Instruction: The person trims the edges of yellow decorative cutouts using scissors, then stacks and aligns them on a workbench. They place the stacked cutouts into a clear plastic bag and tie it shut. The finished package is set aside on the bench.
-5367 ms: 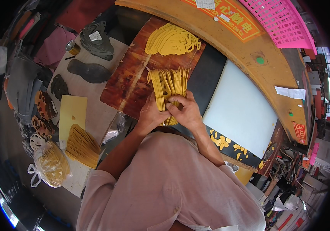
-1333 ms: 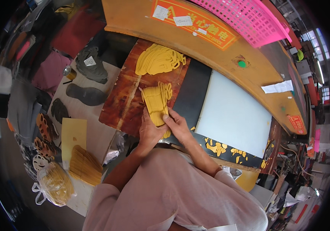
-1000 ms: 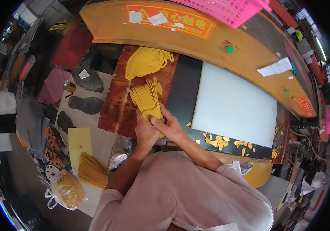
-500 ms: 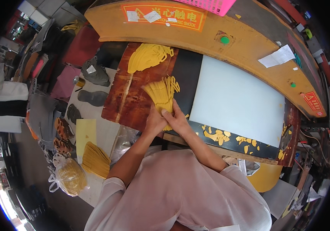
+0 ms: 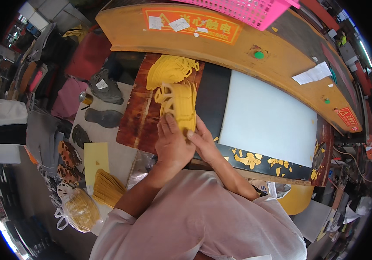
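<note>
A thick stack of yellow cut-out shoe upper pieces [image 5: 182, 102] stands between my two hands, its looped, slotted edges at the upper left. My left hand [image 5: 174, 145] closes on its near left side, the back of the hand towards me and the fingers pointing up along the stack. On the near right side my right hand [image 5: 202, 138] grips it, thumb against the pieces. The lower end of the stack is partly hidden by my hands. Just beyond lies another pile of the same yellow pieces [image 5: 168, 71] on a red-brown board [image 5: 140, 117].
A white cutting pad [image 5: 268, 117] lies to the right, with yellow scraps [image 5: 247, 158] along its near edge. An orange machine beam [image 5: 238, 47] with green buttons crosses behind, carrying a pink basket [image 5: 255, 15]. At left are a grey shoe [image 5: 106, 86], a sole [image 5: 102, 118] and another yellow stack [image 5: 107, 188].
The stack has been turned in my hands, so its looped edges now face left instead of right. My left hand has rolled over, showing its back.
</note>
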`<state>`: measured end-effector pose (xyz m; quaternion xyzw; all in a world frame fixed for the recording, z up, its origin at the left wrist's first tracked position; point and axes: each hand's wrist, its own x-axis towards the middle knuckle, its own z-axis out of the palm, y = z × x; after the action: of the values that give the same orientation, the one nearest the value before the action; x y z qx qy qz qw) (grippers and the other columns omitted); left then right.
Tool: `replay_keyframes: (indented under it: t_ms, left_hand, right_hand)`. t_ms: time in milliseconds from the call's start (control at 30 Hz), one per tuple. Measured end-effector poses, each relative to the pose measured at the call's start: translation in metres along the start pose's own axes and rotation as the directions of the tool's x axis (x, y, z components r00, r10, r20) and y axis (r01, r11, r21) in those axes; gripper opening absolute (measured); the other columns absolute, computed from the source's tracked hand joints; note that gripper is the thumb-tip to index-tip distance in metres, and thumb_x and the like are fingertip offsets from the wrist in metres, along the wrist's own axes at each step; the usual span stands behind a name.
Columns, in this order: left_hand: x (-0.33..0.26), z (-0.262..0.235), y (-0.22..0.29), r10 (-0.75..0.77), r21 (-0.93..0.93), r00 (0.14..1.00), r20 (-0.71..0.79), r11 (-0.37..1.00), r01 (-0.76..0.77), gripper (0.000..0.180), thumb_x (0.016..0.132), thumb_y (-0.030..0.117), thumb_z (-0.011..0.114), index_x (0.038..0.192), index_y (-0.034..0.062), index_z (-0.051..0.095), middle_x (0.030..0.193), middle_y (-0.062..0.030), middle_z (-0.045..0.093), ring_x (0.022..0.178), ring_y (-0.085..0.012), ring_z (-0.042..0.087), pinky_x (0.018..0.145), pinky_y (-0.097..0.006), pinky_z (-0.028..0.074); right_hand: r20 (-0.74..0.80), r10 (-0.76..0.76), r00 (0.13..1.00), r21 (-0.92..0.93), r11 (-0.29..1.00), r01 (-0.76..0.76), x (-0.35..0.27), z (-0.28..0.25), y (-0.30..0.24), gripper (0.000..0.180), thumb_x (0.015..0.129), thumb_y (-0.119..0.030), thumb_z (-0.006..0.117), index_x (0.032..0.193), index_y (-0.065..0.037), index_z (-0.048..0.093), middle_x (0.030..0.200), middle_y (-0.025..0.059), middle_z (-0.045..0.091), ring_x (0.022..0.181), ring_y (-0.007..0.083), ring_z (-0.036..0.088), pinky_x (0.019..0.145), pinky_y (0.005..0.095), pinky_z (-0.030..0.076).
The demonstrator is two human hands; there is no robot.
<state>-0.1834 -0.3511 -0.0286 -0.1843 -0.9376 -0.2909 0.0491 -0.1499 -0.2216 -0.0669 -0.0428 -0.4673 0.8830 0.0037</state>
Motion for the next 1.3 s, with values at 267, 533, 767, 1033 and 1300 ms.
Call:
replay_keyframes:
  t_ms: [267,533,767,1033,1300]
  left_hand:
    - [0.004,0.051,-0.04,-0.108,0.077,0.844,0.525,0.994,0.079,0.106,0.087,0.04,0.076,0.159,-0.0155,0.022,0.159,-0.0452,0.028,0.145,-0.061,0.035,0.118,-0.057,0.041]
    - [0.014,0.034,-0.087,-0.027,-0.215,0.85,0.527,0.963,0.164,0.093,0.09,0.038,0.075,0.157,-0.0119,0.033,0.159,-0.0358,0.038,0.14,-0.0473,0.05,0.111,-0.049,0.05]
    - [0.036,0.018,-0.143,-0.255,-0.453,0.846,0.468,0.753,0.478,0.045,0.104,0.033,0.069,0.135,0.0014,0.068,0.118,-0.0147,0.078,0.108,-0.0181,0.074,0.092,-0.033,0.057]
    - [0.189,0.036,-0.221,-0.365,-0.331,0.924,0.113,0.863,0.381,0.062,0.101,0.048,0.066,0.137,-0.0022,0.065,0.126,-0.0235,0.073,0.117,-0.0356,0.072,0.098,-0.043,0.055]
    - [0.303,0.095,-0.184,-0.515,0.205,0.825,0.232,0.855,0.476,0.088,0.076,0.067,0.085,0.129,-0.0021,0.072,0.117,-0.025,0.075,0.12,-0.0283,0.071,0.101,-0.04,0.054]
  right_hand:
    - [-0.4,0.192,0.896,-0.395,0.846,-0.358,0.004,-0.016,0.019,0.06,0.106,-0.024,0.066,0.158,-0.001,0.045,0.141,0.0103,0.064,0.129,0.0174,0.059,0.109,0.0322,0.048]
    - [-0.512,0.257,0.819,-0.282,0.851,-0.443,0.004,-0.023,0.021,0.049,0.106,-0.028,0.068,0.147,-0.004,0.058,0.129,0.0081,0.071,0.115,0.0148,0.065,0.099,0.0316,0.053]
    - [-0.578,0.33,0.746,-0.184,0.838,-0.513,-0.004,-0.035,0.018,0.057,0.107,-0.033,0.067,0.154,-0.003,0.052,0.136,0.007,0.067,0.123,0.0171,0.065,0.103,0.034,0.054]
    - [-0.681,0.045,0.731,-0.531,0.656,-0.535,-0.003,-0.058,0.005,0.075,0.102,-0.033,0.072,0.156,0.011,0.042,0.141,0.0184,0.065,0.118,0.0229,0.067,0.096,0.0338,0.056]
    - [-0.61,-0.12,0.783,-0.627,0.678,-0.384,0.03,-0.067,-0.025,0.056,0.1,-0.017,0.072,0.148,0.005,0.055,0.135,0.0186,0.064,0.12,0.0241,0.067,0.1,0.0351,0.056]
